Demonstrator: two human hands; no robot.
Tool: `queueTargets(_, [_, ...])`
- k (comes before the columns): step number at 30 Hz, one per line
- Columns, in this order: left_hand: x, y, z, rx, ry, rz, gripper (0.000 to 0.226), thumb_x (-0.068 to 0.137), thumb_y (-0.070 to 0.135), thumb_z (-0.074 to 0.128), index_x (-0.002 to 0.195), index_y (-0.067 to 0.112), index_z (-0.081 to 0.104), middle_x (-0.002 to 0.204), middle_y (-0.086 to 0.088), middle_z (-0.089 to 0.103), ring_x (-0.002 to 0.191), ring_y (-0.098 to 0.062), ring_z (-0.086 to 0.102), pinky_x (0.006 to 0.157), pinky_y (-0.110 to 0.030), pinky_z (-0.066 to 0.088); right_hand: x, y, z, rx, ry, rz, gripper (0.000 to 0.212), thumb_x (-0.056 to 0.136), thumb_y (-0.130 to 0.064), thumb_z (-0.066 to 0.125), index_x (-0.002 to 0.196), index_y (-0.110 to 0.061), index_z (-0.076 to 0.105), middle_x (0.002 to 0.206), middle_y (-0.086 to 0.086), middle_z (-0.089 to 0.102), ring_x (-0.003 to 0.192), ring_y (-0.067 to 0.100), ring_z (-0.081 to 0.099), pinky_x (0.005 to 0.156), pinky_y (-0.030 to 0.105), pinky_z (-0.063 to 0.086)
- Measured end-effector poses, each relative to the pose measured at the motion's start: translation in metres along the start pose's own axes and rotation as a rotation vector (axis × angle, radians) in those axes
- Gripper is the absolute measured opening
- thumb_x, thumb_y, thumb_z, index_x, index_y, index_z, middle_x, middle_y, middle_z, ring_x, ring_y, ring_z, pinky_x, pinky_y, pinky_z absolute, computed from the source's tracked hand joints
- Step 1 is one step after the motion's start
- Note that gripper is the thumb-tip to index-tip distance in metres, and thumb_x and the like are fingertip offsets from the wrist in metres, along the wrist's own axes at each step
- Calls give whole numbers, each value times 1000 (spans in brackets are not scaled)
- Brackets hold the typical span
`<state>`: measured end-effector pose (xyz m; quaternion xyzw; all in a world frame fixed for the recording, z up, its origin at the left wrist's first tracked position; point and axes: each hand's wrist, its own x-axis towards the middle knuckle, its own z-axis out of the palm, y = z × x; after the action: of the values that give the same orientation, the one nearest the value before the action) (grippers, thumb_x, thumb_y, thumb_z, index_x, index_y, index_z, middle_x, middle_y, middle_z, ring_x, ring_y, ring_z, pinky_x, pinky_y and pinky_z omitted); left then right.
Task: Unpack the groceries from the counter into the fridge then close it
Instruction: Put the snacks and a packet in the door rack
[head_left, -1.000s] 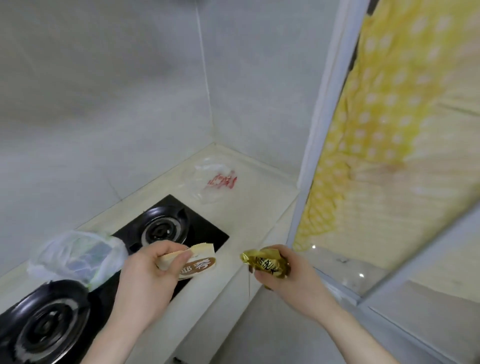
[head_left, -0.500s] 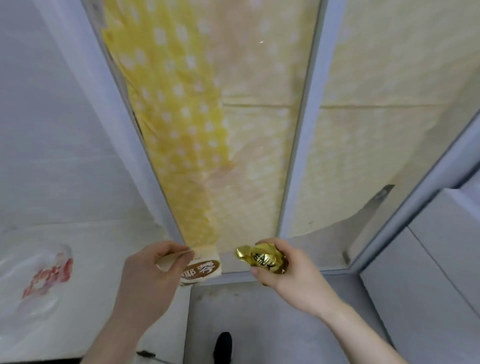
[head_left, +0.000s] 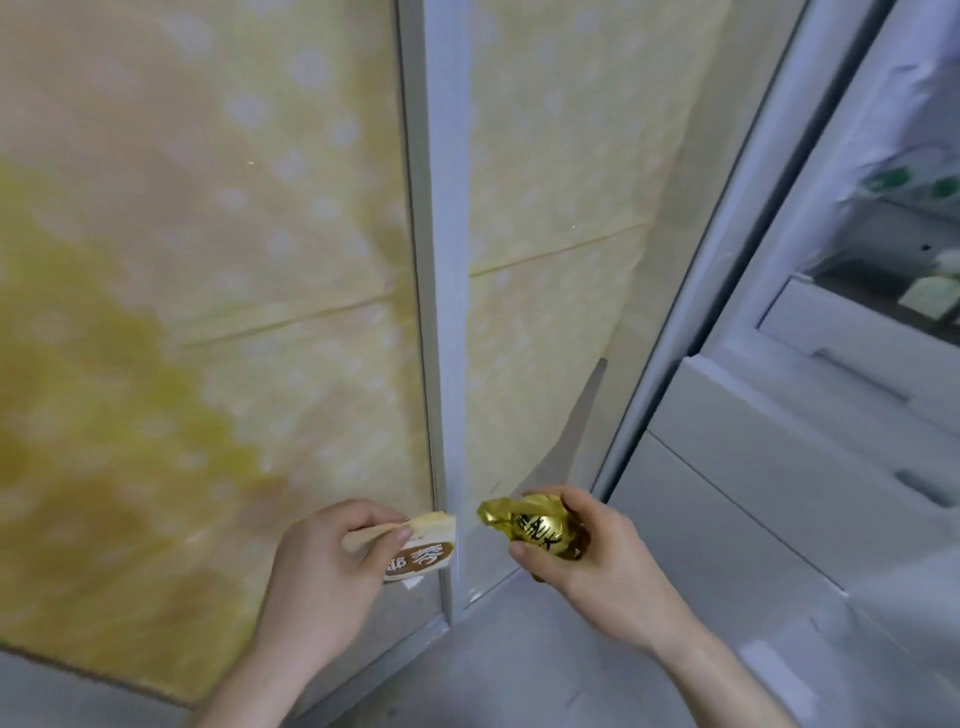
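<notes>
Gripping a cream packet with a brown oval label (head_left: 415, 551), the left hand (head_left: 322, 587) pinches it between thumb and fingers. Just to its right, the right hand (head_left: 587, 561) curls around a gold foil packet (head_left: 540, 525). Both are held before a glass door backed by a yellow dotted curtain (head_left: 208, 312); the open fridge (head_left: 857, 291) stands at far right.

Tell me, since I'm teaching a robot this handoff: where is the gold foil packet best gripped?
Grip the plump middle of the gold foil packet, coming from its right side, as the right hand does now with thumb under and fingers over. The crimped end pointing left looks thin and slippery, probably a poorer hold.
</notes>
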<state>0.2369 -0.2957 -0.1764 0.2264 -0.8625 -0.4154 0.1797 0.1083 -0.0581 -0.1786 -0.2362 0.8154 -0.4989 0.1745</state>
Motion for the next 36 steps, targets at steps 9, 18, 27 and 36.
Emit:
queueTargets(9, [107,54,72,-60,-257,214,24,83,24,82,85,46,73,79,29,73,78,9,67,62,-4,42,12,16,-75,22,322,129,42,76,-50,84,112,-41,64,98,-13,75,82,12,72,79,38,62])
queueTargets(18, [171,149,162,-136,-330,345,22,81,24,84,83,44,75,78,26,74,75,8,68,60,-4,43,33,41,-176,26,531,137,42,74,-49,84,109,-39,63,98,-9,75,81,16,72,81,47,62])
queueTargets(27, [223,242,259,-206,-340,461,23,80,19,84,83,40,76,77,22,75,76,4,69,60,-3,42,54,69,-299,-64,669,92,42,80,-49,82,116,-41,62,103,-15,73,88,9,71,79,33,59])
queueTargets(36, [264,316,338,-232,-452,565,21,81,25,85,82,44,76,78,22,75,74,4,70,63,-11,49,58,89,-365,-63,813,140,45,79,-50,83,119,-42,62,106,-19,73,89,6,71,75,23,52])
